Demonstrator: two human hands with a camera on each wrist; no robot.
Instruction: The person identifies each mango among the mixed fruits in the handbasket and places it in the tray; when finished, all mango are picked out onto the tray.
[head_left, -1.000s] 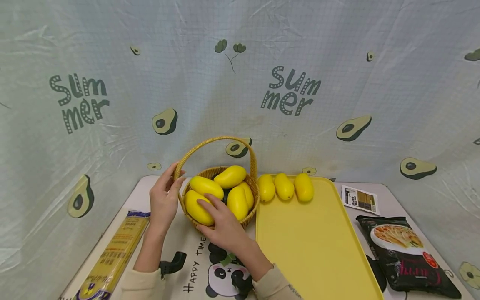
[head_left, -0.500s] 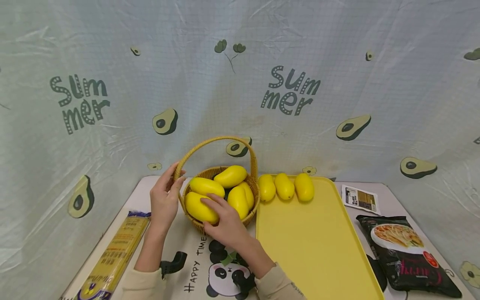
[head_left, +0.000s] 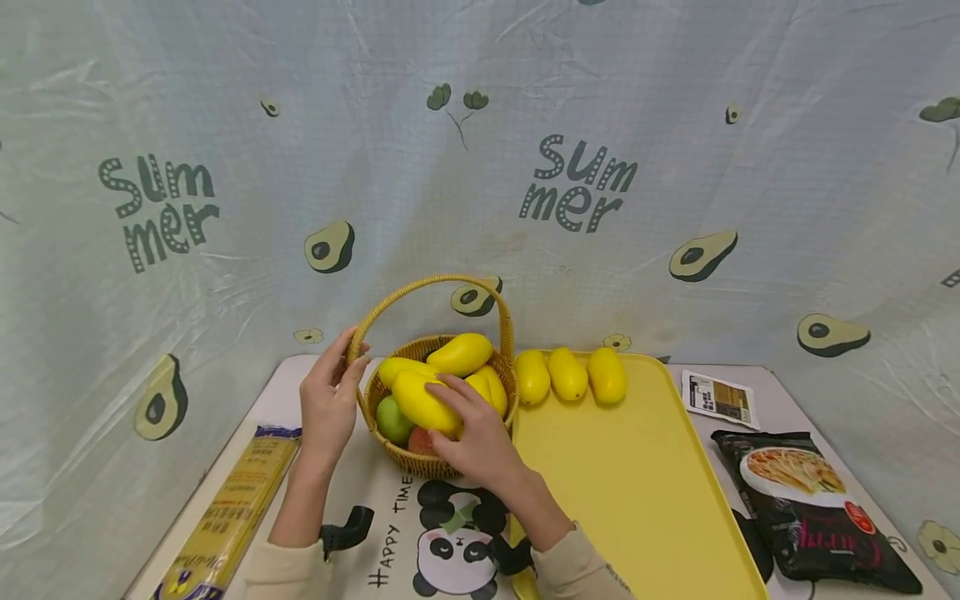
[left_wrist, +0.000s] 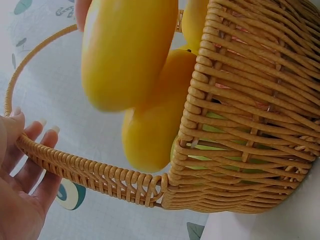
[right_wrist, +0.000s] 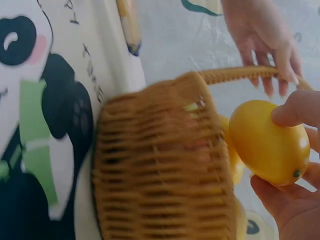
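R hand (head_left: 476, 437): grasps the held mango (head_left: 422, 404); in R wrist view, thumb is on one side, other fingers on the opposite side.
Held mango: yellow, smooth, over front part of the basket (head_left: 408, 463); in L wrist view it's above the rim, w/ another mango just beside or behind it. If these two touch, can't tell. Small dark green spot at one end, acc. to R wrist view.
L hand (head_left: 328, 400): holds the handle (head_left: 435, 279) on its left side, thumb & fingers bent around the wicker.
Basket: brown wicker, upright, near left edge of the tray (head_left: 630, 492); handle makes a high arch over it.
Inside basket: back mango (head_left: 461, 354), left mango (head_left: 392, 367), right-side mangoes (head_left: 491, 390) (partly hidden by R hand), plus green fruit (head_left: 393, 421) and reddish fruit (head_left: 422, 442) at the front, below the held mango.
Tray: yellow, flat; 3 row mangoes (head_left: 567, 375) lie side by side nr. its far left corner.
Cloth (head_left: 390, 533): white, w/ panda print & words "HAPPY TIME", in front of basket.
Table, left: long yellow pack (head_left: 228, 508) w/ blue-purple ends.
Table, right: small packet (head_left: 718, 400), white & brown; nearer, black pack (head_left: 821, 517) w/ food pic.
Backdrop: pale curtain (head_left: 405, 192), avocado prints, "SUMMER" twice.
Sleeves (head_left: 281, 571): beige, both arms.
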